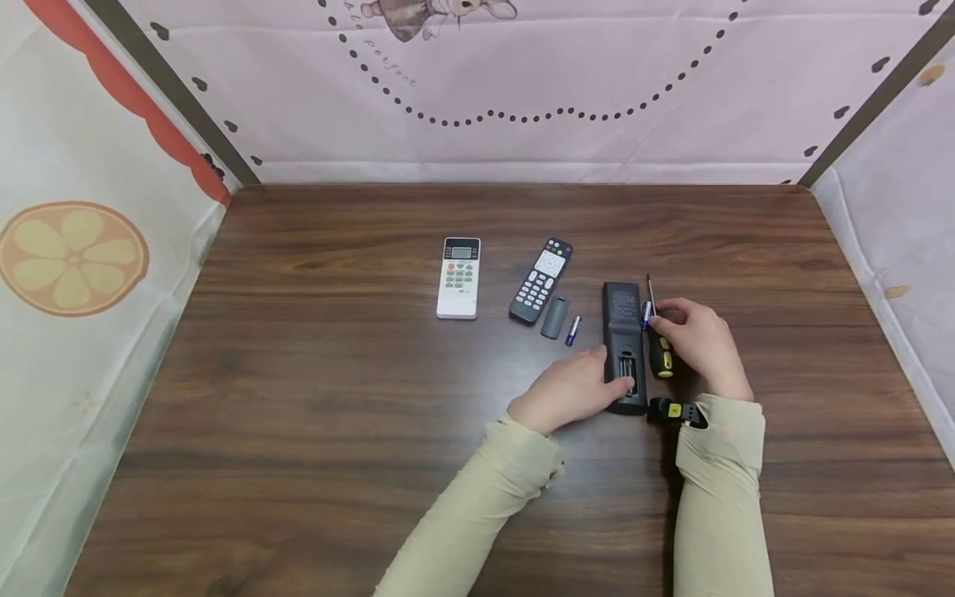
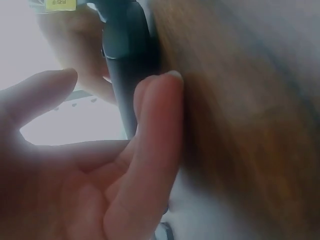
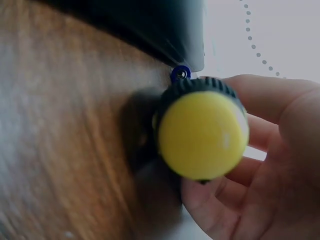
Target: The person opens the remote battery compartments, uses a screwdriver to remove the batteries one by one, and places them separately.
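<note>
A dark remote control point(image 1: 622, 311) lies face down, its battery compartment point(image 1: 627, 369) uncovered. My left hand point(image 1: 570, 388) is at its left side, fingers touching the edge and thumb over the compartment. In the left wrist view the fingers point(image 2: 160, 125) lie fairly straight along the remote point(image 2: 132, 65). Beside the remote's right edge, my right hand point(image 1: 701, 340) pinches a blue and silver battery point(image 1: 646, 315) between thumb and finger. Under that hand is a screwdriver point(image 1: 661, 355) with a black and yellow handle; its yellow end point(image 3: 205, 135) hides part of the grip in the right wrist view.
Left of the dark remote are a loose battery point(image 1: 573, 330), a grey battery cover point(image 1: 555, 317) and a black remote with white buttons point(image 1: 533, 290). A white air-conditioner remote point(image 1: 458, 282) lies farther left. Fabric walls point(image 1: 522, 141) border the wooden table point(image 1: 313, 373).
</note>
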A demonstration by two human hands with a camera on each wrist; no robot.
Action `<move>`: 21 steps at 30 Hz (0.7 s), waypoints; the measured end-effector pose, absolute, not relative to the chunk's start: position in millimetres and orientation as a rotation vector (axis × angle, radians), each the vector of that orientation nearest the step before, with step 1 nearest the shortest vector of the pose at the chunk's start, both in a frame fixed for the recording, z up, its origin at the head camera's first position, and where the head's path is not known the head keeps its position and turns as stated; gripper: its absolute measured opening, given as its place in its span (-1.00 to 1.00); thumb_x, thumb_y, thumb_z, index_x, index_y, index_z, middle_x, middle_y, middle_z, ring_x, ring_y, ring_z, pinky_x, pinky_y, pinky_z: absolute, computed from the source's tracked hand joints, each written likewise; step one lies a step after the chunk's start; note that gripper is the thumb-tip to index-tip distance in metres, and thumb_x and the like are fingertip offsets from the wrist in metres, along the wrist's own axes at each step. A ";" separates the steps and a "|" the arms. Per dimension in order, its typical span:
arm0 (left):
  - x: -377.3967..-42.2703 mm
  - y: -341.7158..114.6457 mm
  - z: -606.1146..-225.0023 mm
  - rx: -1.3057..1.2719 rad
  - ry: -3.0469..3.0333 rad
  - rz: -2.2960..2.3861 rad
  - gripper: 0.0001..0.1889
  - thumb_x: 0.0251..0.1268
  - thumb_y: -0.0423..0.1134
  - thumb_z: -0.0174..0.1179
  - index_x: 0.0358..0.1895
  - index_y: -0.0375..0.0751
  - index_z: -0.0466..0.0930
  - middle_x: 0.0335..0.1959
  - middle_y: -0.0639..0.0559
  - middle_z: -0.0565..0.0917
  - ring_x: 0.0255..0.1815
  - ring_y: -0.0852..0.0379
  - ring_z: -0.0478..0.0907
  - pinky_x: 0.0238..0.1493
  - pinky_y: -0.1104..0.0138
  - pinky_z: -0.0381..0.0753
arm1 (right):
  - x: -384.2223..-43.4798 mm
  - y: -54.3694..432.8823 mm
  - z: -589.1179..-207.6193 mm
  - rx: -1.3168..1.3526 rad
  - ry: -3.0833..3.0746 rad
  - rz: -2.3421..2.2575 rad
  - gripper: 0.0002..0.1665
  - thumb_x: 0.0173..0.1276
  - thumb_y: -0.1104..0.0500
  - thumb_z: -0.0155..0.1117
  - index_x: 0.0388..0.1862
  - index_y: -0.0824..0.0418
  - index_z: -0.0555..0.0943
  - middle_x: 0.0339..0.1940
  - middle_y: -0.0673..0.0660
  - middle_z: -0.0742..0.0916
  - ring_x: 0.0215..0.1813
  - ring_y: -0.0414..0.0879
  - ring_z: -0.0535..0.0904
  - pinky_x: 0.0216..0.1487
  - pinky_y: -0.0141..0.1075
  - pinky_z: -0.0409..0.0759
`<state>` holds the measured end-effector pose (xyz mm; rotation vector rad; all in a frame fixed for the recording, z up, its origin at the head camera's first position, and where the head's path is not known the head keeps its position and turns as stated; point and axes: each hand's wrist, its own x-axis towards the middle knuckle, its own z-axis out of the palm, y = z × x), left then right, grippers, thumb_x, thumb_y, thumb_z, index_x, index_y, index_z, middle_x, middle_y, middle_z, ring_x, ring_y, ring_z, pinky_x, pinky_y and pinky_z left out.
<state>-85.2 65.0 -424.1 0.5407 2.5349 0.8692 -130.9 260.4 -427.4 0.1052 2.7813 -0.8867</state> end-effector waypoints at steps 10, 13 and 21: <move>-87.4 44.3 -413.8 0.582 2.636 0.698 -0.59 0.28 0.15 -0.11 -0.20 -0.05 0.59 -0.36 0.14 0.63 -0.39 0.20 0.53 -0.43 0.36 0.47 | -127.1 259.6 -418.7 0.141 2.759 -0.933 -0.38 0.33 -0.17 -0.09 0.16 0.24 0.39 -0.06 0.27 0.59 -0.21 0.07 0.53 -0.21 -0.07 0.45; -94.2 29.8 -409.8 0.542 2.740 0.796 -0.66 0.29 0.07 -0.06 -0.14 -0.05 0.59 -0.28 0.14 0.59 -0.32 0.22 0.49 -0.36 0.36 0.48 | -127.3 258.3 -415.1 0.118 2.808 -0.937 -0.38 0.34 -0.14 -0.08 0.16 0.28 0.38 0.01 0.31 0.54 -0.05 0.15 0.46 -0.08 0.02 0.38; -119.4 -2.5 -416.2 0.262 3.111 0.935 -0.72 0.16 -0.11 0.14 -0.06 -0.03 0.55 -0.05 0.01 0.43 -0.12 0.09 0.36 -0.18 0.27 0.42 | -122.5 246.1 -399.4 0.090 2.903 -0.974 -0.35 0.32 -0.14 -0.04 0.20 0.29 0.34 0.15 0.35 0.35 0.09 0.21 0.36 0.01 0.11 0.30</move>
